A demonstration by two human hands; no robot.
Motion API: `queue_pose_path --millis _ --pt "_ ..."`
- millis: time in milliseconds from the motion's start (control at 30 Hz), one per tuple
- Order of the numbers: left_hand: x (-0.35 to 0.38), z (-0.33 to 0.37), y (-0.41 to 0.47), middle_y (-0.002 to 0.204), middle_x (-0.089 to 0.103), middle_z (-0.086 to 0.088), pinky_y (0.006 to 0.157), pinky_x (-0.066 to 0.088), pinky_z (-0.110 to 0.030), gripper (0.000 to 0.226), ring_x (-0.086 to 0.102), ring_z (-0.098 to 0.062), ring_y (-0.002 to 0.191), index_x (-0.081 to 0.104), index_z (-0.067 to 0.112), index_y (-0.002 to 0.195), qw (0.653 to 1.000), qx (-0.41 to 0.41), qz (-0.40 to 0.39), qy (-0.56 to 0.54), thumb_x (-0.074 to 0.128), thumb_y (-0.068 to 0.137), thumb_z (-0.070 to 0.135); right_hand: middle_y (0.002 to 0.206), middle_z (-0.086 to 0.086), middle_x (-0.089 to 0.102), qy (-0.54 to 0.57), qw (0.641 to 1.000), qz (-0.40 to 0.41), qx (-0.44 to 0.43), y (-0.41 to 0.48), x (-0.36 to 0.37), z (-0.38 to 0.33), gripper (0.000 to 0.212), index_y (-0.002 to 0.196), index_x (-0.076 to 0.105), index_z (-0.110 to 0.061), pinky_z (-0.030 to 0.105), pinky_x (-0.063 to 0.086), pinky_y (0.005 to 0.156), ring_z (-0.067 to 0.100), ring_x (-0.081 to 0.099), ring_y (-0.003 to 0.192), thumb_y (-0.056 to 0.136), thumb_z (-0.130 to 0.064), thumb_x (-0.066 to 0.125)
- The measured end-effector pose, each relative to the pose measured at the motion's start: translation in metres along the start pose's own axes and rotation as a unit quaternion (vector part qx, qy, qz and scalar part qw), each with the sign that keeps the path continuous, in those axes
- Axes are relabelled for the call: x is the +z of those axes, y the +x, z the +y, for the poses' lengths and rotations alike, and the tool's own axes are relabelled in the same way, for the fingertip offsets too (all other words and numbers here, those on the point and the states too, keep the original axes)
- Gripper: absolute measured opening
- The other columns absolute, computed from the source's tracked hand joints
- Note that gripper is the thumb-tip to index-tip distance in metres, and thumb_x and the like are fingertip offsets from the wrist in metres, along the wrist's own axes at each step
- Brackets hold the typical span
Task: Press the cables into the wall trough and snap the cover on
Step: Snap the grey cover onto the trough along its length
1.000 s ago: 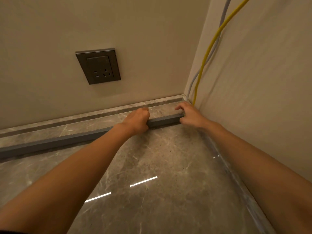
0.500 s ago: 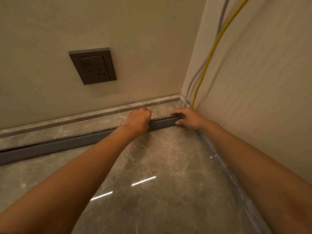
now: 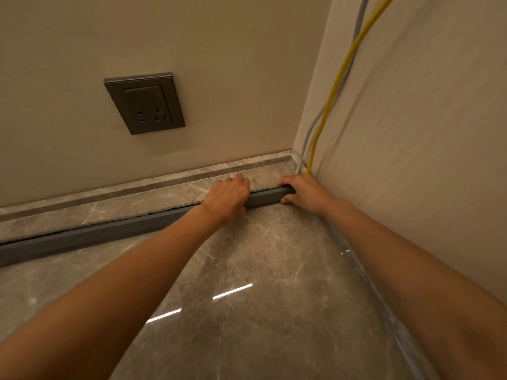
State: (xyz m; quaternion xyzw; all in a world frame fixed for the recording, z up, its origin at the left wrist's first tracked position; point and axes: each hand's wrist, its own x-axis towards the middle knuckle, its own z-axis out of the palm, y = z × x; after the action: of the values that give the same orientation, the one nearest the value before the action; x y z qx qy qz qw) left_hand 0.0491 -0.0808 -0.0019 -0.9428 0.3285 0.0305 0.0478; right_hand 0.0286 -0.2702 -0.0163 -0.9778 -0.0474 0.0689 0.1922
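A long grey cable trough (image 3: 115,231) lies along the foot of the marble skirting, running from the left edge to the room corner. A toothed edge shows along its top. My left hand (image 3: 229,197) is curled over the trough's top edge near its right end. At the corner, my right hand (image 3: 304,193) grips the very end of the trough. A yellow cable (image 3: 338,78) and a grey cable (image 3: 315,124) hang down the corner and disappear behind my right hand. Whether a cover sits on the trough is unclear.
A dark wall socket (image 3: 144,103) sits on the back wall above the skirting (image 3: 131,193). The right wall (image 3: 425,133) closes the corner. Glossy marble floor (image 3: 247,297) spreads below my arms, with a skirting strip (image 3: 384,311) along the right wall.
My right hand slid from the top of the trough down around its end at the corner. The view has shifted slightly right. My left hand stays in place.
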Motion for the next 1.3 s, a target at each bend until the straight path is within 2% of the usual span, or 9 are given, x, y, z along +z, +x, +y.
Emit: queue_pose_path --millis 233,467,600,733,900,967,1067,1167,1300 --pt "-0.010 -0.003 0.003 0.117 0.056 -0.017 0.078 0.045 -0.037 0.029 0.056 -0.032 0.101 0.050 0.003 0.109 0.998 0.028 -0.036 -0.036 0.058 0.086 0.017 0.114 0.016 0.065 -0.015 1.000 -0.022 0.002 -0.003 -0.004 -0.003 0.034 0.114 0.059 -0.007 0.039 0.046 0.095 0.028 0.057 0.106 0.082 -0.016 0.064" --pt "-0.016 0.001 0.004 0.120 0.051 -0.019 0.081 0.045 -0.038 0.034 0.055 -0.034 0.103 0.050 0.001 0.113 0.998 0.035 -0.057 -0.017 0.061 0.085 0.016 0.104 0.016 0.060 -0.030 0.999 -0.034 0.011 -0.007 0.001 -0.007 0.018 0.097 0.044 -0.008 0.032 0.039 0.076 0.028 0.057 0.095 0.086 -0.013 0.058" --pt "-0.011 0.007 0.003 0.119 0.053 -0.018 0.081 0.045 -0.036 0.032 0.054 -0.031 0.104 0.050 0.001 0.114 0.999 0.015 -0.044 -0.021 0.059 0.085 0.011 0.101 0.015 0.057 -0.045 0.998 -0.035 -0.012 -0.009 0.002 -0.008 0.024 0.089 0.035 -0.013 0.031 0.036 0.071 0.019 0.051 0.083 0.085 -0.006 0.057" --pt "-0.011 0.014 0.003 0.121 0.053 -0.019 0.084 0.046 -0.037 0.035 0.054 -0.033 0.107 0.046 0.000 0.118 0.999 0.013 -0.050 -0.009 0.056 0.085 0.008 0.104 0.013 0.053 -0.041 0.998 -0.019 -0.032 -0.011 0.000 -0.009 0.034 0.082 0.028 -0.017 0.030 0.034 0.075 0.015 0.041 0.084 0.081 -0.003 0.060" --pt "-0.013 0.026 0.005 0.120 0.057 -0.020 0.077 0.045 -0.036 0.041 0.058 -0.034 0.105 0.038 0.000 0.125 0.998 0.032 -0.041 0.022 0.052 0.088 0.007 0.096 0.006 0.051 -0.027 0.999 0.000 -0.022 -0.013 0.004 -0.007 0.036 0.082 0.033 -0.017 0.029 0.032 0.070 0.023 0.049 0.089 0.076 -0.004 0.066" --pt "-0.012 0.030 0.006 0.117 0.060 -0.018 0.071 0.042 -0.035 0.041 0.059 -0.033 0.103 0.037 0.000 0.126 0.999 0.033 -0.029 0.025 0.052 0.089 0.008 0.105 0.010 0.055 -0.007 1.000 0.024 -0.010 -0.016 0.007 -0.006 0.038 0.094 0.039 -0.016 0.030 0.038 0.073 0.026 0.053 0.099 0.074 -0.004 0.069" --pt "-0.012 0.031 0.006 0.118 0.058 -0.017 0.071 0.041 -0.035 0.035 0.056 -0.032 0.107 0.044 0.002 0.121 0.999 0.028 -0.015 0.020 0.053 0.089 0.013 0.122 0.012 0.051 -0.030 0.999 0.010 -0.010 -0.015 0.005 -0.004 0.045 0.116 0.050 -0.008 0.034 0.041 0.090 0.026 0.049 0.112 0.076 -0.008 0.069" --pt "-0.006 0.033 0.008 0.124 0.047 -0.016 0.088 0.044 -0.040 0.035 0.045 -0.030 0.115 0.052 0.003 0.120 1.000 0.019 -0.022 0.009 0.054 0.089 0.022 0.117 0.013 0.053 -0.047 0.999 -0.010 -0.017 -0.014 0.002 -0.004 0.037 0.112 0.058 -0.004 0.034 0.040 0.092 0.026 0.049 0.109 0.077 -0.013 0.068" --pt "-0.002 0.039 0.013 0.122 0.053 -0.019 0.086 0.046 -0.040 0.033 0.053 -0.034 0.109 0.052 0.002 0.119 0.995 -0.026 -0.063 -0.071 0.052 0.091 0.020 0.108 0.017 0.063 -0.033 0.999 -0.021 -0.007 -0.014 0.000 -0.004 0.028 0.102 0.064 -0.003 0.036 0.044 0.086 0.028 0.056 0.099 0.077 -0.015 0.067"
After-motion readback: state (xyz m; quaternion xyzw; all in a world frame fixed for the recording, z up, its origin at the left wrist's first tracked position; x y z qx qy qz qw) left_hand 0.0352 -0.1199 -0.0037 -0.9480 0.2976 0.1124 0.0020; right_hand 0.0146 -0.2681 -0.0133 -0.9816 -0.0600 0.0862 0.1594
